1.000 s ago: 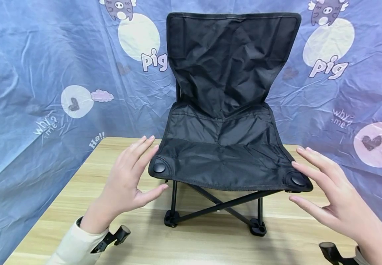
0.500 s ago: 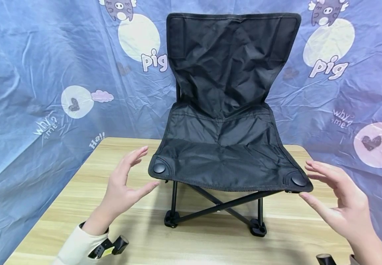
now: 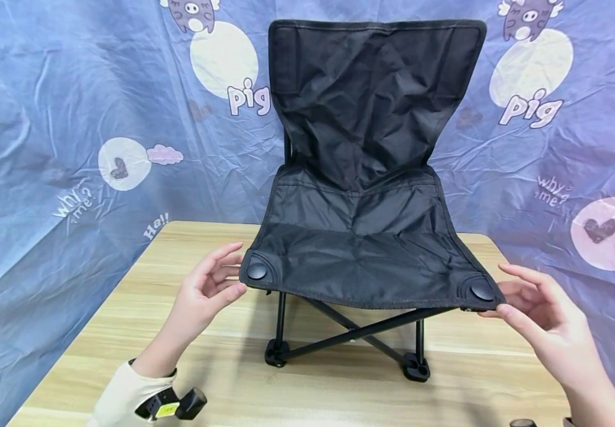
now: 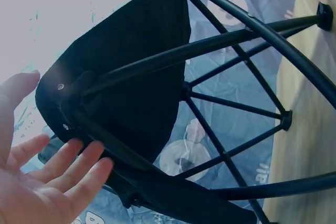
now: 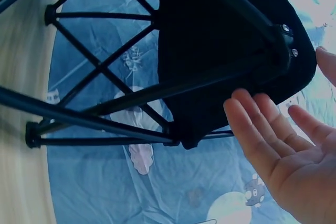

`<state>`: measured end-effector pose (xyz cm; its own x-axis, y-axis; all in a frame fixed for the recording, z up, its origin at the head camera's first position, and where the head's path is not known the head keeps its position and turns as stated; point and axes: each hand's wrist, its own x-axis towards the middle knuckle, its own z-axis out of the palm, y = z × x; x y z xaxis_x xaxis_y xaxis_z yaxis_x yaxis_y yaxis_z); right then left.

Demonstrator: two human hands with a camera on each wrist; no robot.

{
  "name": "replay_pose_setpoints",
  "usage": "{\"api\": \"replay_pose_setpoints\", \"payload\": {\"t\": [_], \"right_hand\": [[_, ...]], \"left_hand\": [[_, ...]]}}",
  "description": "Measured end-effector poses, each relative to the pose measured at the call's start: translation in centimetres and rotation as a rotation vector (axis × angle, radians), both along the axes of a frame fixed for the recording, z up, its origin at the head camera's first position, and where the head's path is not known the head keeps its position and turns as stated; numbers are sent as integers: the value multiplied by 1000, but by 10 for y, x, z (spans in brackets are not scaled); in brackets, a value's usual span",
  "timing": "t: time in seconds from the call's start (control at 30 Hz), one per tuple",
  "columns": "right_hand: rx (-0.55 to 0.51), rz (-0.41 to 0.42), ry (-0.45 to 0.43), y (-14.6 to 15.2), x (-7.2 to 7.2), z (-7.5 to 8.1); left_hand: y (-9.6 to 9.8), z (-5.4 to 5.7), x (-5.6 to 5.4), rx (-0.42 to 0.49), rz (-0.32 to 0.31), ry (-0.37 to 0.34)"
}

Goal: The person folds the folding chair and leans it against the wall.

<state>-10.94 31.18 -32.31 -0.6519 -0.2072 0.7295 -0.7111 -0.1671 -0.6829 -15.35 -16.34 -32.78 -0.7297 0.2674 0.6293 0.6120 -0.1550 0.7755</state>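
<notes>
**Black chair (image 3: 357,207) flanked at its front corners**

The chair is stood upright on the wooden table (image 3: 142,308), between its left and right edges, with part of the far edge hidden behind the seat (image 3: 350,267). The left hand (image 3: 198,295) is held just beside the seat's front left corner, its fingers loosely bent and its thumb set apart; nothing is seen to be gripped. The right hand (image 3: 562,326) is held at the front right corner, with fingers extended below the cloth and the thumb at the outer edge; whether contact is made cannot be told.

From the thin poles (image 3: 392,324) and cloth, a light load is to be expected. The poles look stiff, though some give may be met where they are crossed. The backrest (image 3: 376,89) is creased and slack, so it would be poorly suited to lifting. Some slipperiness is suggested by the cloth's sheen; nothing fragile is noticed. The firmest hold would probably be found at the front corners, where round discs (image 3: 257,271) are seen above and rivets (image 4: 61,86) beneath.
</notes>
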Motion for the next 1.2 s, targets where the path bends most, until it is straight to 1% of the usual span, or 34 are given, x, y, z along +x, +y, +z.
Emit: {"api": "replay_pose_setpoints", "payload": {"t": [0.1,0.17,0.3,0.5,0.57,0.63,0.7,0.87,1.03,1.2], "right_hand": [[-14,67,7,0,-3,-1],[-31,83,6,-1,-4,-2],[-69,113,-1,-2,-6,-4],[-143,236,2,-2,-13,-7],[-161,262,-2,-3,-14,-8],[-175,280,-7,-3,-15,-9],[-187,300,-7,-3,-17,-9],[-206,330,-12,-1,-18,-12],[-224,349,-20,0,-19,-14],[-236,353,-20,0,-20,-14]], "left_hand": [[-1,-2,-1,-20,-65,-21],[-1,-3,-2,-27,-94,-29],[-1,-2,-2,1,-131,-37],[3,1,-2,51,-190,-62],[5,2,-3,59,-204,-73],[6,1,-3,59,-199,-85],[7,1,-3,57,-181,-91],[9,0,-4,60,-140,-87],[9,-3,-7,77,-141,-88],[10,-4,-9,104,-155,-79]]}}
